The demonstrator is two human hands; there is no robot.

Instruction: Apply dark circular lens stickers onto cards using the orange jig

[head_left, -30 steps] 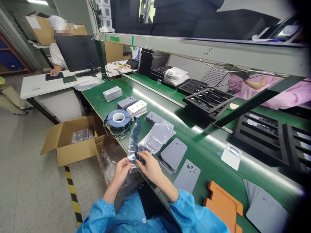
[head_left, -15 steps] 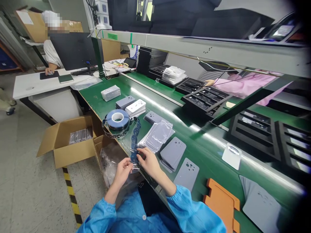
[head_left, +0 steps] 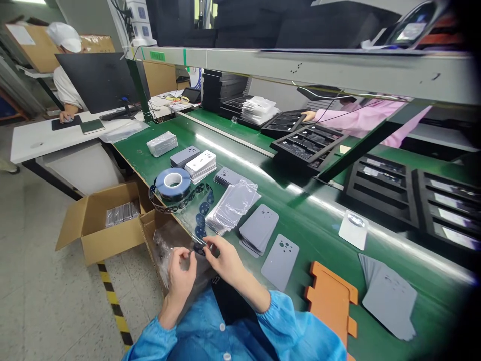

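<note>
My right hand (head_left: 227, 260) is closed in a pinch on the free end of a clear strip of round dark-blue stickers (head_left: 200, 220). That strip curves back to a blue roll (head_left: 173, 186) with a white core near the table edge. My left hand (head_left: 181, 275) is just left of it, over an open carton (head_left: 148, 235) holding clear plastic film. Its thumb and forefinger are curled together at the tips; whatever they hold is too small to name. Right of my hands lie grey phone-shaped plates (head_left: 259, 228), a single grey plate (head_left: 280, 261) and plates under clear film (head_left: 233, 204).
An orange fixture (head_left: 330, 303) and fanned grey plates (head_left: 391, 301) lie at the right. White plates (head_left: 202, 165) stand behind the roll. Black trays (head_left: 308, 143) line the far side, where a pink sleeve (head_left: 361, 118) reaches in. A shelf beam (head_left: 263, 62) crosses above.
The view has shifted slightly. My left hand has moved away from the strip's end, down and to the left. My right hand stays at the strip, with its fingertips slightly lower.
</note>
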